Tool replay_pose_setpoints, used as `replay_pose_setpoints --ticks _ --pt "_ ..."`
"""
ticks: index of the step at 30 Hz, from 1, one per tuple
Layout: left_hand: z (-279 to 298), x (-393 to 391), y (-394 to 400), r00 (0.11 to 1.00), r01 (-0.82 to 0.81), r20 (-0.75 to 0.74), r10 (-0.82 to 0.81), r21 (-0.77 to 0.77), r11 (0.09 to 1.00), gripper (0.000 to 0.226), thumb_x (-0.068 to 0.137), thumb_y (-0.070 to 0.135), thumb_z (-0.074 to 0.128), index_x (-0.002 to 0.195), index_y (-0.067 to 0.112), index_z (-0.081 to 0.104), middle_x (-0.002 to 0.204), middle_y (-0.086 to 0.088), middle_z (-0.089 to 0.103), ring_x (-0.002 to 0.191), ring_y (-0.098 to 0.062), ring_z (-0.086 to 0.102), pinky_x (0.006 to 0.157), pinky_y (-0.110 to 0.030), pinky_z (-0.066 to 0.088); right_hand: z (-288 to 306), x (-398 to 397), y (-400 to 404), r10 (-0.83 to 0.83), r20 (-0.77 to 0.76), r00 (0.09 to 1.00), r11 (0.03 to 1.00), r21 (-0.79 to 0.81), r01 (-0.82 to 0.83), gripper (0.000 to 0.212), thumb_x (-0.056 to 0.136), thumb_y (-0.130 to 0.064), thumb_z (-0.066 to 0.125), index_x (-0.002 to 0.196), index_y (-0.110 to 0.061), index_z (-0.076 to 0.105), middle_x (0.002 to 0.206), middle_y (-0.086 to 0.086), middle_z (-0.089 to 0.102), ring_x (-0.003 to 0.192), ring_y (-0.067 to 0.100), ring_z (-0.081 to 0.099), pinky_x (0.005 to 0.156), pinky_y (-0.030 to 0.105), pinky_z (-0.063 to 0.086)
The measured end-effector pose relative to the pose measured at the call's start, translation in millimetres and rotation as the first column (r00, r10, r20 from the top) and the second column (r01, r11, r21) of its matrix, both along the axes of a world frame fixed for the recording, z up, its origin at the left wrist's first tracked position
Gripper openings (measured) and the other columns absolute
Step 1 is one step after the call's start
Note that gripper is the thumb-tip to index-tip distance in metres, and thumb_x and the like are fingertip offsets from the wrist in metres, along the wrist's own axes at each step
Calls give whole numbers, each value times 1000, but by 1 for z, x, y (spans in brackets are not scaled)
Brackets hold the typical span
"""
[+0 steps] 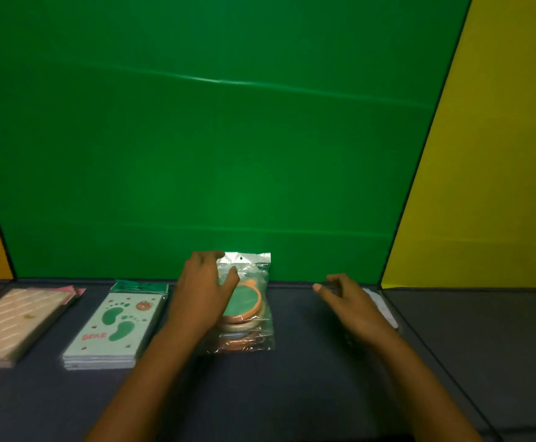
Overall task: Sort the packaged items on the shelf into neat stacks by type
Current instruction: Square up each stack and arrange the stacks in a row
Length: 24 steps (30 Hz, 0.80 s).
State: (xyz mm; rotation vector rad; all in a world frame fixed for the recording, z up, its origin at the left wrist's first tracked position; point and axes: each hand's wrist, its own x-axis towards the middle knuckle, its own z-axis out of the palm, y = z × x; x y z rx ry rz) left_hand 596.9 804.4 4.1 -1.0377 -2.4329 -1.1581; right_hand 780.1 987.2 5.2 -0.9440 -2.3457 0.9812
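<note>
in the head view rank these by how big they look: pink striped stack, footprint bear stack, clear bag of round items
1. pink striped stack, though cut off at the frame edge
2. footprint bear stack
3. clear bag of round items, partly hidden by the left hand; close to 2, so unsure

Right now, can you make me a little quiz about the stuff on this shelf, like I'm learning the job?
1. True or false: the left hand rests on the clear bag of round items.
2. Which stack lies farthest left? A) footprint packs B) pink striped packs C) clear bag
3. Fill in: the wall behind the shelf is mostly ____.

Key
1. True; its thumb lies over the bag's top.
2. B.
3. Green. The right hand reaches toward a white pack that it mostly hides.
</note>
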Motion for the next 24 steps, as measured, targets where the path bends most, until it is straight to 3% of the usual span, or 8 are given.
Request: replay_pose_setpoints --ticks 2,6,9,12,14,17,19,24 --pt "6 18 18 992 90 -89 -85 51 995 41 87 37 54 121 15 59 120 -6 55 113 -22 51 97 -34 42 -3 15 21 -57 14 998 996 65 56 57 91 -44 60 137 -12 45 141 9 48 128 24 47 105 36 39" --pt "9 57 63 967 252 -57 -248 70 965 33 87 23 60 119 18 61 114 -1 55 104 -15 55 93 -28 43 -14 47 62 -129 66 989 990 73 125 57 90 -35 64 136 -7 45 137 14 48 124 29 48 102 39 42" --pt "-4 87 103 937 309 170 -305 -1 951 29 87 24 62 116 16 63 113 -3 63 99 -17 62 92 -31 48 -31 67 90 -114 108 988 992 65 107 41 89 -29 66 122 -10 53 127 12 56 116 28 54 96 36 44" --pt "-21 114 142 848 394 440 -295 -151 907 12 92 29 59 92 18 63 94 -3 65 87 -16 60 72 -25 45 -46 77 101 51 8 999 993 -105 -50 23 90 -21 65 110 -29 58 122 0 64 109 13 61 93 28 49" --pt "-34 126 167 795 403 543 -270 -140 904 16 93 29 57 88 15 62 87 -2 64 80 -15 60 72 -26 47 -51 79 108 77 -86 993 967 -238 -95 27 90 -21 65 112 -33 58 119 -5 67 105 9 64 92 27 50" --pt "-44 134 190 688 373 678 -261 -22 927 17 92 24 59 93 8 67 86 -7 71 74 -17 66 82 -37 56 -48 79 119 52 -181 982 887 -443 -129 20 91 -19 64 111 -22 64 102 -4 74 90 12 70 80 28 56" --pt "-45 136 196 671 332 704 -235 -1 943 13 91 21 60 90 10 66 88 -12 73 78 -24 70 82 -42 58 -46 78 128 6 -219 976 821 -556 -130 13 91 -17 63 104 -16 65 86 -1 76 77 14 72 68 28 57" --pt "-47 136 202 631 296 744 -218 29 955 14 91 17 61 95 5 66 88 -16 73 82 -30 71 77 -42 59 -49 77 155 -52 -222 974 688 -714 -126 20 92 -15 60 108 -3 63 96 14 75 92 28 71 80 42 58"
